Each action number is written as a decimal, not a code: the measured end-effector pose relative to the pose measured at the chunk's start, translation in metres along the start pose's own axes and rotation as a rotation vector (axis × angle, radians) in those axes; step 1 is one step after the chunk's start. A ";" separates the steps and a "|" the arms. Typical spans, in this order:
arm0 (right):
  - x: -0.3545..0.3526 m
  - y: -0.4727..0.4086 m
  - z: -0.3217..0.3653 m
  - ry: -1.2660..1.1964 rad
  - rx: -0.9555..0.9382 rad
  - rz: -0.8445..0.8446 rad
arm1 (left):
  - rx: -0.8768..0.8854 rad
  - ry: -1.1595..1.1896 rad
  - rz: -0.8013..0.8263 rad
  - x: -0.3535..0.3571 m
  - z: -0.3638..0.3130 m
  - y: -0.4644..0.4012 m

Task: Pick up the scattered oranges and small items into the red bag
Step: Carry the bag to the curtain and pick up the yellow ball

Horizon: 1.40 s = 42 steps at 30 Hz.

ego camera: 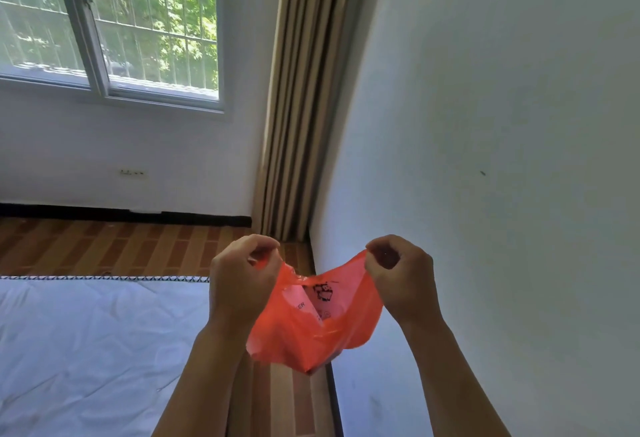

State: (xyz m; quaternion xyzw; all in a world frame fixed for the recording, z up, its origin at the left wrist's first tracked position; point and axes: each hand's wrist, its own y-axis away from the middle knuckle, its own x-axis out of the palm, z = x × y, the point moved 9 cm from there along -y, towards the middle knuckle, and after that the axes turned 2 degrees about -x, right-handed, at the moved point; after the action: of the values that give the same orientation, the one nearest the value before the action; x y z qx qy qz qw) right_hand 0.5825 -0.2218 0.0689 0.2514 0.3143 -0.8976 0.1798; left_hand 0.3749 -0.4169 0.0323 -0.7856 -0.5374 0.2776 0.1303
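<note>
— Both hands up front?
— Left hand (242,284) and right hand (403,280) each pinch the thin, crinkled red plastic bag (311,325) by its rim, mouth pulled apart, black print inside, hanging above the wooden floor (104,246) beside the white bed (86,350).

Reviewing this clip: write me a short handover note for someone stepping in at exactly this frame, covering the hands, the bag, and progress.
Left hand: pinches the left edge of the red bag.
Right hand: pinches the bag's right edge.
Bag: held in the air between both hands, mouth pulled partly open, above the floor strip between the white mattress and the wall.
Done: bag is in hand and being opened. It sags limp; contents cannot be told.
Left: no oranges or small items are in view; find them and load the bag.
</note>
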 end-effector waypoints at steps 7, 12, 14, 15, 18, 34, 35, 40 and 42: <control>0.015 -0.072 -0.049 -0.050 0.004 0.009 | -0.001 -0.048 -0.006 0.064 0.009 -0.048; 0.030 -0.136 -0.077 -0.121 -0.019 0.041 | -0.028 -0.080 -0.058 0.103 0.003 -0.094; 0.035 -0.157 -0.087 -0.160 -0.017 0.041 | -0.029 -0.091 -0.083 0.115 -0.002 -0.109; 0.038 -0.166 -0.091 -0.176 -0.016 0.044 | -0.027 -0.100 -0.092 0.120 -0.005 -0.114; 0.047 -0.189 -0.105 -0.215 -0.020 0.059 | -0.020 -0.129 -0.104 0.137 -0.007 -0.126; 0.060 -0.248 -0.148 -0.164 0.027 0.030 | -0.062 -0.026 -0.068 0.215 0.027 -0.190; 0.061 -0.252 -0.150 -0.156 0.034 0.027 | -0.067 -0.018 -0.055 0.219 0.031 -0.195; 0.080 -0.284 -0.158 -0.132 0.072 0.004 | -0.087 0.017 -0.013 0.233 0.056 -0.237; 0.095 -0.301 -0.156 -0.122 0.076 -0.003 | -0.089 0.020 0.016 0.237 0.065 -0.258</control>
State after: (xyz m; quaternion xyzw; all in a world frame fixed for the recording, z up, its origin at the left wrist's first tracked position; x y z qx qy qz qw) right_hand 0.4138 0.0870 0.0521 0.2022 0.2686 -0.9229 0.1875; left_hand 0.2017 -0.1050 0.0390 -0.7976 -0.5416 0.2466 0.0986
